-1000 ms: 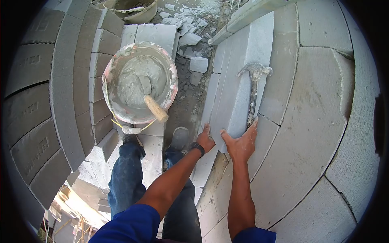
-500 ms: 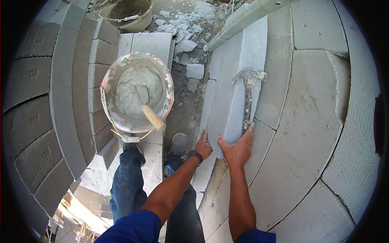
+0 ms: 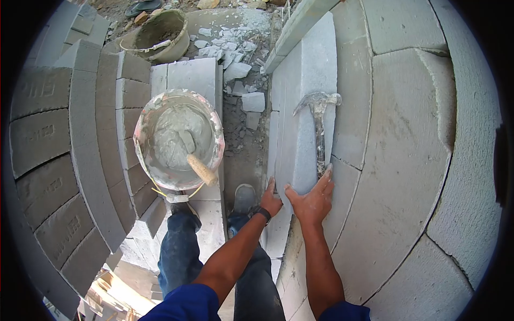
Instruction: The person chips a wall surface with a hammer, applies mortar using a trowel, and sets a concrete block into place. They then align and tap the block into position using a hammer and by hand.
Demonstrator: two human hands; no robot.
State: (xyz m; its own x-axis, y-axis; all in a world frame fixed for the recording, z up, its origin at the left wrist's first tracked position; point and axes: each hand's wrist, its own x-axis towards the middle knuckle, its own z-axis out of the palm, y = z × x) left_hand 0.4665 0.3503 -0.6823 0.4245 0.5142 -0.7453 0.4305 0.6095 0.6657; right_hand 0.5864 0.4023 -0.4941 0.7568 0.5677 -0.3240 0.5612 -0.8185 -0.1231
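A pale aerated concrete block (image 3: 304,168) lies lengthwise along the wall on my right. My right hand (image 3: 313,202) grips its near end, thumb on the left and fingers on the right. To the left, my left hand (image 3: 271,201), with a dark watch on the wrist, grips the block's lower left side near the same end; some of its fingers are hidden. A claw hammer (image 3: 319,128) rests on top of the block, its head at the far end and its handle tip close to my right fingertips.
A mortar bucket (image 3: 140,155) holds grey mortar and a wooden-handled trowel (image 3: 202,169). Blocks (image 3: 44,136) are stacked at left. Behind stands a second bucket (image 3: 179,43), near broken block pieces (image 3: 236,70). A long straight bar (image 3: 300,32) lies at the far right.
The view has shifted slightly, showing more of the ground at the back. Both hands keep their places at the block's near end, and the hammer stays on top.
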